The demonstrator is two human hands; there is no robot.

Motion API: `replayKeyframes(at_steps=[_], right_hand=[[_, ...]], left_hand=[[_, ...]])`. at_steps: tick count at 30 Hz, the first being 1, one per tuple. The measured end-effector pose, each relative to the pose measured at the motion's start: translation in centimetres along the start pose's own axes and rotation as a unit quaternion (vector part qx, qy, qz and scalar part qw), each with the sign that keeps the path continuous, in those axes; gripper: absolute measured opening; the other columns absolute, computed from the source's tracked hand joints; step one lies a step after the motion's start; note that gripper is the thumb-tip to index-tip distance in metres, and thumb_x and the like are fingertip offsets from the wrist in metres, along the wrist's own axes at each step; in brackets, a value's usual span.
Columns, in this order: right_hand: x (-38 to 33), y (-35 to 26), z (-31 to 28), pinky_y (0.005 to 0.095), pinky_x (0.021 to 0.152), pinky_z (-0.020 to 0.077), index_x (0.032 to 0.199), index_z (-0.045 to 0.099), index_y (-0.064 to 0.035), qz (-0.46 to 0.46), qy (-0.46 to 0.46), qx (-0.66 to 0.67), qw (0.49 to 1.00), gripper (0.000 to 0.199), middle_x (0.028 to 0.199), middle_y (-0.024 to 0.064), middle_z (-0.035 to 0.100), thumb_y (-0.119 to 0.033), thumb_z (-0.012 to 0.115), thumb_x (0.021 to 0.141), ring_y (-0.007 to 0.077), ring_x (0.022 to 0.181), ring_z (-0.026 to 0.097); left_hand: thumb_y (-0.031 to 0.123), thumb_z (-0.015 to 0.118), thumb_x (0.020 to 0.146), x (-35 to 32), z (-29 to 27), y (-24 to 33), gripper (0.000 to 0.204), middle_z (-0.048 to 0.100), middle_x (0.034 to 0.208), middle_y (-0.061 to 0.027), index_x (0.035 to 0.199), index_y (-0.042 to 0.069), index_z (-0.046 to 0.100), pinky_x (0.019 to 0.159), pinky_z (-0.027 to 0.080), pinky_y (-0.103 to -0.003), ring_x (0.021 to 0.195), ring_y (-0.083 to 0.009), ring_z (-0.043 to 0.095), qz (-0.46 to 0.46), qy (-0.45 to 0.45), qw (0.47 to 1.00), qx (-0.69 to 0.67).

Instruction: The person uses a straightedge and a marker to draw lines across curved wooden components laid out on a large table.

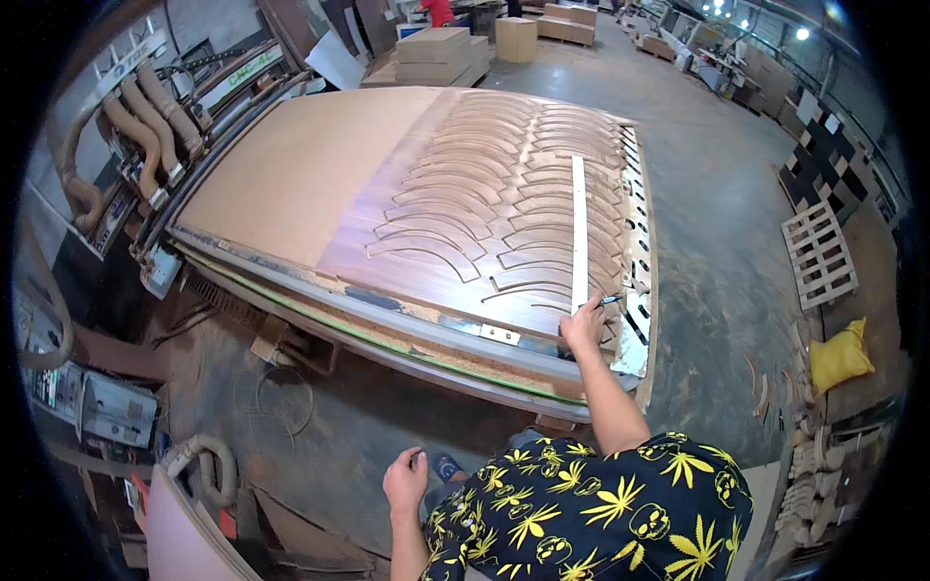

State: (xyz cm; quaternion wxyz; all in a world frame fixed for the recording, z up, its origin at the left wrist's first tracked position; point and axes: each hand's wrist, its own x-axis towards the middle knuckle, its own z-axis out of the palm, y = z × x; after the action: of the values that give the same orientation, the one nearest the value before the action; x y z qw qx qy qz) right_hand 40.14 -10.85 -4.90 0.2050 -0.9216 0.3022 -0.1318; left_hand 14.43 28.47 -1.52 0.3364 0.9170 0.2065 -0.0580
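Observation:
My right hand (583,326) is closed at the near end of a long white strip (579,228), which lies across a brown wood-grain panel (339,237). A slim, dark pen-like tool (610,299) sticks out from the same hand toward the panel's right edge. Rows of curved arc pieces (426,250) are cut into the panel, with narrow grooves around them. My left hand (407,479) hangs in front of the machine table, away from the panel. Its fingers are curled in, and nothing shows in them.
The panel lies on a large machine table (387,315) with wood dust along its near edge. Ribbed hoses (140,131) hang at the left. Stacked boards (431,58) stand behind. At the right are a wooden pallet (820,254) and a yellow sack (841,356).

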Motion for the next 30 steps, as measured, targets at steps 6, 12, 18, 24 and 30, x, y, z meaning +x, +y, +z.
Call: replayKeyframes(at_steps=[6,12,18,24,30], right_hand=[[1.7,-0.7,-0.6,0.0561,0.100,0.0527,0.144,0.033,0.0031,0.096,-0.031,-0.017,0.995,0.077,0.128,0.0330,0.060,-0.019,0.073,0.082,0.0496,0.119,0.060],[1.0,-1.4,-2.0,0.0486,0.096,0.0548,0.143,0.043,0.0068,0.105,-0.034,0.113,0.987,0.082,0.115,0.0319,0.070,-0.025,0.080,0.077,0.0448,0.107,0.070],[0.1,-4.7,-2.4,0.0410,0.072,0.0557,0.142,0.056,-0.0004,0.059,-0.067,0.245,0.965,0.068,0.088,0.0181,0.072,-0.023,0.080,0.082,0.0288,0.077,0.071],[-1.3,-7.4,0.6,0.0356,0.064,0.0520,0.139,0.063,-0.0086,0.070,-0.048,0.341,0.936,0.058,0.075,0.0062,0.065,-0.024,0.083,0.087,0.0168,0.066,0.061],[-3.9,-12.6,-1.0,0.0385,0.063,0.0524,0.139,0.064,-0.0112,0.055,-0.064,0.295,0.952,0.060,0.073,0.0090,0.065,-0.031,0.082,0.085,0.0229,0.065,0.064]], left_hand=[[0.036,0.069,0.095,8.8,-4.5,-2.2,0.030,0.076,0.089,-0.0138,0.116,0.017,0.078,0.081,0.058,-0.045,0.088,-0.0352,0.074,0.085,-0.056,0.995,0.021],[0.038,0.068,0.097,16.1,-6.3,-1.2,0.034,0.076,0.092,-0.0127,0.120,0.015,0.077,0.080,0.057,-0.043,0.088,-0.0318,0.073,0.124,-0.080,0.989,0.027],[0.039,0.068,0.096,19.8,-6.9,3.6,0.034,0.075,0.088,-0.0137,0.119,0.016,0.077,0.080,0.057,-0.045,0.087,-0.0340,0.073,0.110,-0.111,0.988,0.014],[0.035,0.069,0.096,25.0,-5.9,7.0,0.031,0.074,0.085,-0.0135,0.119,0.015,0.077,0.077,0.057,-0.043,0.084,-0.0332,0.073,0.215,-0.112,0.970,0.008],[0.033,0.070,0.097,32.1,-6.2,12.0,0.030,0.074,0.088,-0.0151,0.117,0.011,0.077,0.077,0.056,-0.045,0.083,-0.0347,0.072,0.284,-0.134,0.949,0.020]])
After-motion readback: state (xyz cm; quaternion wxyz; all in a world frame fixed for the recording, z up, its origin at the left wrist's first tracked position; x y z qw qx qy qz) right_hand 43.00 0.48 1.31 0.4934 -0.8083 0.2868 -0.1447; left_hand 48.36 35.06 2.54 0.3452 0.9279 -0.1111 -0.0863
